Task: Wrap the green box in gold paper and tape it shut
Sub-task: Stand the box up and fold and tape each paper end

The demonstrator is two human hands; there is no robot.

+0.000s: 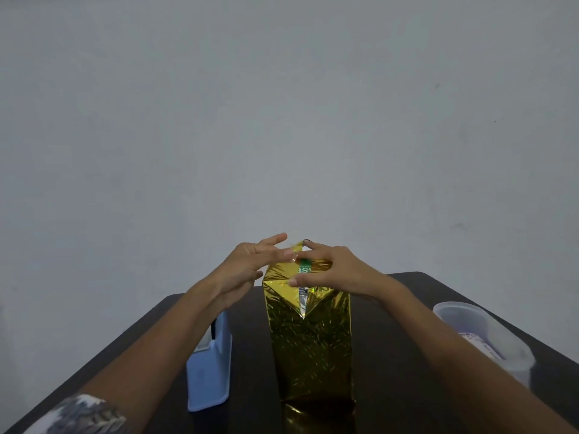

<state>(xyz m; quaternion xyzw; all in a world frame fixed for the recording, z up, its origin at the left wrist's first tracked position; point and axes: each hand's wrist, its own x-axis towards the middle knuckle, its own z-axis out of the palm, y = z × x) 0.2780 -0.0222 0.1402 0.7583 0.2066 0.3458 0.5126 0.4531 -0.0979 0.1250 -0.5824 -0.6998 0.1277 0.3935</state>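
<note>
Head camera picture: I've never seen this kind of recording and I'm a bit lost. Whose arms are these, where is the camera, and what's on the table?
There is no machine here. The single picture comes from a camera worn on a person's head, looking forward and down, so the two arms are that person's own.

The left hand has straight fingers touching the pointed flap at the top of the gold paper. The right hand lies across the top, its thumb pressing the front fold.

The paper covers an upright box. A patch of the green box shows at the top, where the wrapping is not closed. It stands on a dark table. To its left is a light blue tape dispenser, and to its right a translucent plastic container.
</note>
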